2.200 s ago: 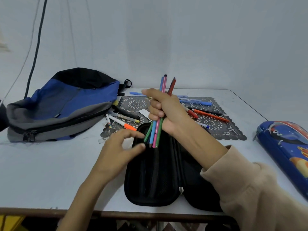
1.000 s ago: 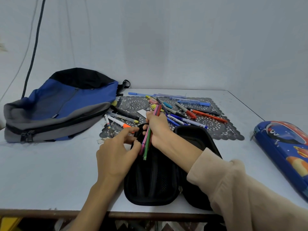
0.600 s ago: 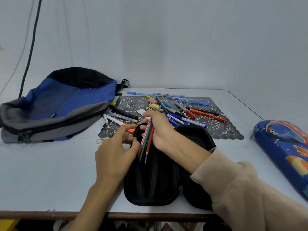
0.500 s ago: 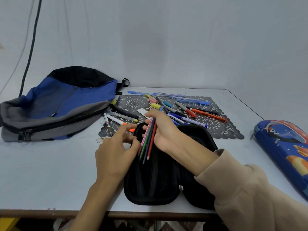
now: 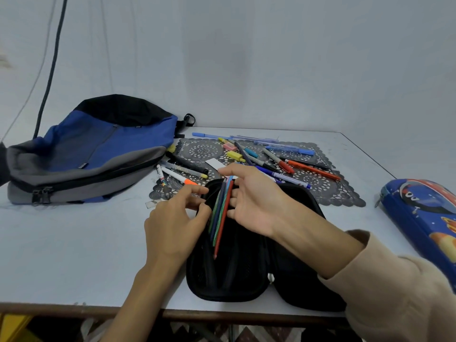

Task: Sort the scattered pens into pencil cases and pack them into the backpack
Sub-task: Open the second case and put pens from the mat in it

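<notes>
Since a moment ago the pens [image 5: 221, 213] have dropped lower into the open pencil case [image 5: 234, 291]. My right hand [image 5: 254, 206] has slackened, fingers nearly straight against them, while my left hand [image 5: 172, 223] pinches the case's rim. Filling continues; next I'd let go and gather more from the mat [image 5: 202, 151].

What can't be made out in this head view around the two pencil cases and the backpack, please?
Head view, black pencil case: right half covered by the right arm.
Blue pencil case: cut off by the frame's right edge.
Backpack: inside hidden by its own fabric.
Left hand: what its fingertips pinch, dark against dark.
Loose pens: print too small.
</notes>
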A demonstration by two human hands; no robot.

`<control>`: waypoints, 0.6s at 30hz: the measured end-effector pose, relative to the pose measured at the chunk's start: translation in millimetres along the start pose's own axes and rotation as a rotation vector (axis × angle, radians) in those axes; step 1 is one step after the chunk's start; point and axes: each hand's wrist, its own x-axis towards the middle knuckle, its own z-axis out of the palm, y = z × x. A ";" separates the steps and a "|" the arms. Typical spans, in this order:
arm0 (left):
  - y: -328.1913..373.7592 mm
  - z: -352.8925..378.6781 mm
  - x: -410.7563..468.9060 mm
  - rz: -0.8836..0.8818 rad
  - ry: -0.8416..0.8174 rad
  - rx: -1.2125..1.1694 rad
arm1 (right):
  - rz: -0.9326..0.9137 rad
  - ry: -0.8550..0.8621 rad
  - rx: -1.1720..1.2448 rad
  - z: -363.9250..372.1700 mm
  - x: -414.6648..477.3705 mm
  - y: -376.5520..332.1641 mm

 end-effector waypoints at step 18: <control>-0.3 -0.6 -0.8 0.014 0.007 -0.015 | -0.511 0.221 -1.509 -24.8 71.6 -33.0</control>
